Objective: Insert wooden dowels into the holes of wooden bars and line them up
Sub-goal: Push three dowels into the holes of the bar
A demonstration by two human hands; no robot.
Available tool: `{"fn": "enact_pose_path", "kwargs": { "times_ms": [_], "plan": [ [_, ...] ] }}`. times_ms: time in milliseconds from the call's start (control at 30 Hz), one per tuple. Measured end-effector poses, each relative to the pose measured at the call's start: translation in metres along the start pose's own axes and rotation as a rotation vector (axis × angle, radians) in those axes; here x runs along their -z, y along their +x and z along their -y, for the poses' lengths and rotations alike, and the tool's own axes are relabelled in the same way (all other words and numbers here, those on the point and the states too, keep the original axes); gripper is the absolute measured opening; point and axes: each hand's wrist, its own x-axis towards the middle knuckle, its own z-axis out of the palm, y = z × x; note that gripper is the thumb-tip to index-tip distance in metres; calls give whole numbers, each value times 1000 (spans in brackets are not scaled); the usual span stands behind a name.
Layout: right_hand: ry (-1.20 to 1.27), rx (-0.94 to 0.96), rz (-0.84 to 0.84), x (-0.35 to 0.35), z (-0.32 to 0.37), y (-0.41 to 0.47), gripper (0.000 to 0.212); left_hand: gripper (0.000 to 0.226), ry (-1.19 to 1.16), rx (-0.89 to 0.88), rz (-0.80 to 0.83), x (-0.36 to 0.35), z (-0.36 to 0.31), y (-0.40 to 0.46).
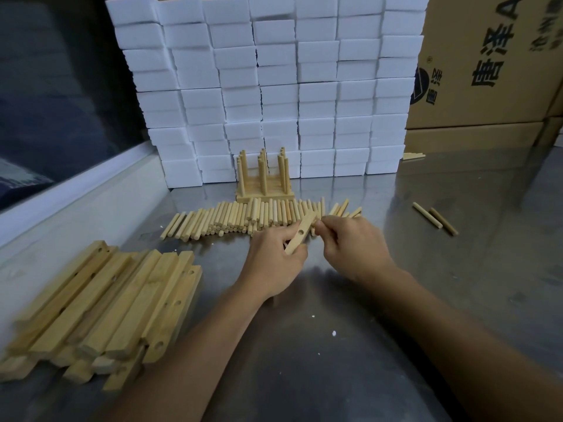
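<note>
My left hand (275, 257) grips a short wooden bar (300, 236) with a round hole in its face, tilted up to the right. My right hand (353, 245) is just right of the bar's upper end, its fingers curled and pinching what looks like a dowel, mostly hidden. Behind both hands lies a wide row of loose dowels (243, 219) on the metal table. Finished bars with upright dowels (264, 178) stand behind that row. A heap of drilled wooden bars (103, 309) lies at the front left.
A wall of stacked white foam blocks (274, 86) closes the back of the steel table (396, 300). Cardboard boxes (487, 71) stand at the back right. Two stray dowels (435, 219) lie to the right. The table's left edge (76, 190) runs diagonally.
</note>
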Motion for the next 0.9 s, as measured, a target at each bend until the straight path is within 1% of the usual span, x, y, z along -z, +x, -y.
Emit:
{"fn": "enact_pose_path", "kwargs": {
  "times_ms": [33,67,133,200,333,467,533,633,767,833,900],
  "plan": [
    [-113,21,3,0,1,0,32,34,-27,16,8,0,0,0],
    [-165,25,4,1,3,0,30,33,-45,21,13,0,-1,0],
    [-143,6,1,1,4,0,28,29,-44,-3,21,-1,-1,-1],
    [-23,-26,8,3,3,0,30,27,-26,-35,26,0,-1,-1],
    [219,-97,94,7,3,3,35,29,3,-66,31,2,-2,0],
    [502,-226,151,9,3,9,43,30,45,-117,27,5,-4,-1],
    [591,-264,178,8,1,10,44,30,56,-117,28,5,-5,-2],
    [587,-265,177,4,0,8,43,30,90,-100,45,5,-6,-2],
    [578,-277,134,-2,-7,6,43,49,131,-40,134,0,-12,-4],
    [558,-271,105,-3,-11,6,42,48,104,-2,138,-3,-14,-4],
    [549,-258,69,-2,-12,6,42,39,93,11,96,-6,-16,-6]
  ]
}}
